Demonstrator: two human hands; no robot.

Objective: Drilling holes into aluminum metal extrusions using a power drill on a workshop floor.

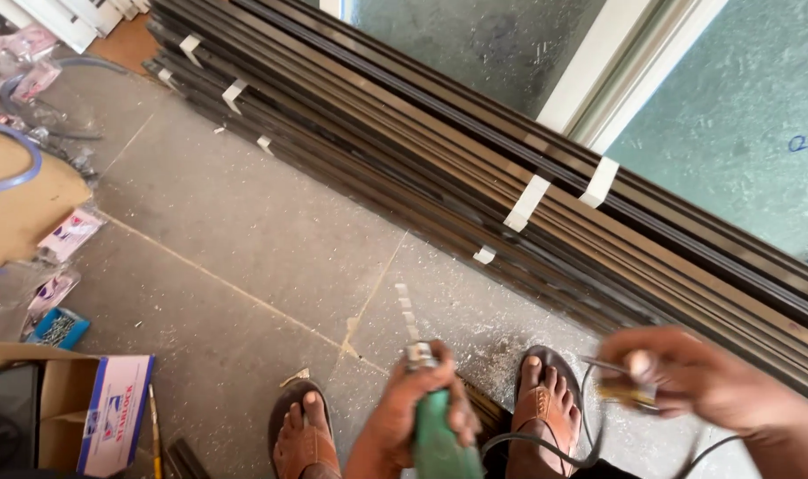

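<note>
My left hand [413,404] grips the green body of a power drill [439,439], its metal chuck and thin bit [407,315] pointing away over the floor. My right hand [701,377], blurred by motion, holds a small brass-coloured metal piece [626,390] near the drill's black cord [546,443]. Both of my feet in brown sandals [306,435] stand on the grey tiled floor, one on each side of the drill.
A long stack of dark metal profiles [475,168] bound with white tape runs diagonally across the floor. A glass pane in a white frame [599,71] stands behind it. An open cardboard box [85,408], small packets and a blue hose [23,168] lie at the left. Metal shavings [475,341] dust the floor.
</note>
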